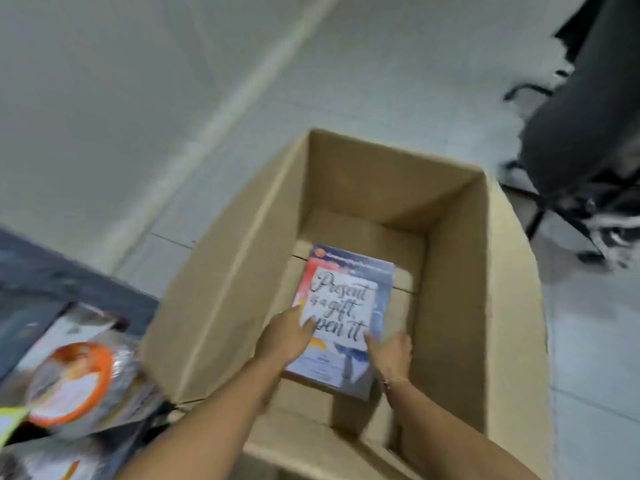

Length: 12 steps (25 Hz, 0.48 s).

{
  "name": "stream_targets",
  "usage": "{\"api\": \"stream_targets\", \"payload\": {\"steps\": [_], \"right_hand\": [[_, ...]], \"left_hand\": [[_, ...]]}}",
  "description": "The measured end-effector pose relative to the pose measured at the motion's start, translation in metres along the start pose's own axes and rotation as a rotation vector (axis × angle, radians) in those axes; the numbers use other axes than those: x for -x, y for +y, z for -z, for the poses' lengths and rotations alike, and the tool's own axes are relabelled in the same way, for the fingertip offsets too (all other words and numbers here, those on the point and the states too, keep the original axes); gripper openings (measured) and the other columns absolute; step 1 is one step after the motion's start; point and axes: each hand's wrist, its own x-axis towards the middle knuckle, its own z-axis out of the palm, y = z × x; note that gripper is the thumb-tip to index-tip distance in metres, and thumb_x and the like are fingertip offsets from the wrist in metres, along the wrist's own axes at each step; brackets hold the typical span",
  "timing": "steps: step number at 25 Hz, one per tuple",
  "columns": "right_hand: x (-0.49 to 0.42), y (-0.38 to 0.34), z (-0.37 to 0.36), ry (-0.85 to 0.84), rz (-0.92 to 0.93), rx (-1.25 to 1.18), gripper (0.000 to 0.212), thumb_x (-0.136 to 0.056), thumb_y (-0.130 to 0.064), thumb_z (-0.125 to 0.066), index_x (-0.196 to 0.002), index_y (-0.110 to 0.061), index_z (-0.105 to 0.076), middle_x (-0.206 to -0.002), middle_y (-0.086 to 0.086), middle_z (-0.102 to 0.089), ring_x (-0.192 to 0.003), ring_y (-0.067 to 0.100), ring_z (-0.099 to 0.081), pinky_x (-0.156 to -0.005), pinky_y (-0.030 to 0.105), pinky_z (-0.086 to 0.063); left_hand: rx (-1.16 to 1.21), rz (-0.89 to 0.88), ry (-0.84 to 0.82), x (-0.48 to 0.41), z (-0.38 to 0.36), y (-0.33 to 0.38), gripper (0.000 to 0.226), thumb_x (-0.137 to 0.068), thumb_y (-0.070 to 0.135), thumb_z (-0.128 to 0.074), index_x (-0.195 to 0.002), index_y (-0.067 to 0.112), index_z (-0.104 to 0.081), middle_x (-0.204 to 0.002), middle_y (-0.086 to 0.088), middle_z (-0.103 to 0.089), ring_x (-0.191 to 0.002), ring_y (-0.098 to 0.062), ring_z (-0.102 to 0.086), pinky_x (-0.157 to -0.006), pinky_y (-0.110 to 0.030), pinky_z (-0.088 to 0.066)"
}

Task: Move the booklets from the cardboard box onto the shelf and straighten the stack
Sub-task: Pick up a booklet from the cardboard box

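An open cardboard box (221,278) stands on the floor in front of me. At its bottom lies a stack of booklets (346,299) with a blue and red cover reading "Present is a gift, open it". Both arms reach down into the box. My left hand (287,336) grips the stack's left edge, thumb on the cover. My right hand (389,351) grips the lower right edge, fingers curled around the side. The stack's thickness is only partly visible at its near corner.
A dark shelf surface (41,271) lies at the left with blurred printed items, one with an orange ring (74,382). A black office chair (581,140) stands at the upper right on the pale tiled floor (138,116).
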Motion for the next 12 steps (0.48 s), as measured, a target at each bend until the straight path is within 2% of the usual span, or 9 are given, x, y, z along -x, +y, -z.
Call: {"api": "stream_targets", "payload": {"steps": [2,4,5,7,9,12], "right_hand": [[-0.009,0.018,-0.021,-0.102,-0.166,0.022,0.069,-0.083,-0.042,-0.063,-0.128,0.007,-0.045,-0.136,0.024,-0.048,-0.122,0.036,-0.050,-0.099,0.040,-0.044],[-0.012,0.033,-0.045,-0.152,-0.210,0.030,0.055,-0.084,-0.042,-0.062,-0.117,0.002,-0.056,-0.126,0.021,-0.057,-0.115,0.033,-0.055,-0.093,0.037,-0.047],[-0.010,0.037,-0.053,-0.139,-0.208,0.042,0.048,-0.085,-0.039,-0.061,-0.113,0.000,-0.059,-0.123,0.020,-0.058,-0.112,0.033,-0.055,-0.090,0.035,-0.047],[-0.009,0.038,-0.060,-0.070,-0.229,0.017,0.038,-0.085,-0.033,-0.061,-0.108,-0.002,-0.061,-0.119,0.017,-0.059,-0.109,0.032,-0.055,-0.084,0.035,-0.049],[-0.006,0.032,-0.057,-0.005,-0.253,-0.020,0.031,-0.087,-0.026,-0.060,-0.107,-0.002,-0.060,-0.118,0.017,-0.059,-0.110,0.032,-0.055,-0.085,0.037,-0.049],[0.001,0.023,-0.049,0.125,-0.235,-0.094,0.029,-0.087,-0.005,-0.053,-0.115,0.001,-0.054,-0.123,0.020,-0.055,-0.113,0.037,-0.052,-0.092,0.041,-0.049]], "left_hand": [[-0.033,0.301,-0.076,-0.021,-0.027,-0.020,0.051,-0.092,0.036,-0.049,-0.131,0.003,-0.045,-0.137,-0.019,-0.051,-0.124,-0.032,-0.050,-0.099,-0.035,-0.043],[-0.038,0.533,-0.111,-0.030,-0.054,-0.041,0.050,-0.091,0.036,-0.050,-0.127,0.001,-0.047,-0.134,-0.019,-0.053,-0.120,-0.032,-0.052,-0.094,-0.034,-0.046],[-0.047,0.558,-0.128,-0.031,-0.063,-0.044,0.043,-0.091,0.034,-0.050,-0.119,0.002,-0.053,-0.125,-0.018,-0.058,-0.114,-0.032,-0.056,-0.083,-0.031,-0.049],[-0.057,0.583,-0.118,-0.029,-0.071,-0.038,0.025,-0.090,0.028,-0.054,-0.095,0.003,-0.058,-0.103,-0.017,-0.064,-0.098,-0.031,-0.063,-0.062,-0.026,-0.043],[-0.056,0.610,-0.051,-0.029,-0.068,-0.030,0.021,-0.086,0.022,-0.060,-0.093,0.003,-0.062,-0.103,-0.017,-0.066,-0.094,-0.032,-0.064,-0.063,-0.027,-0.045],[-0.138,0.600,-0.042,-0.021,-0.054,-0.017,0.026,-0.084,0.013,-0.061,-0.107,-0.001,-0.064,-0.116,-0.018,-0.065,-0.103,-0.033,-0.063,-0.077,-0.031,-0.051]]}}
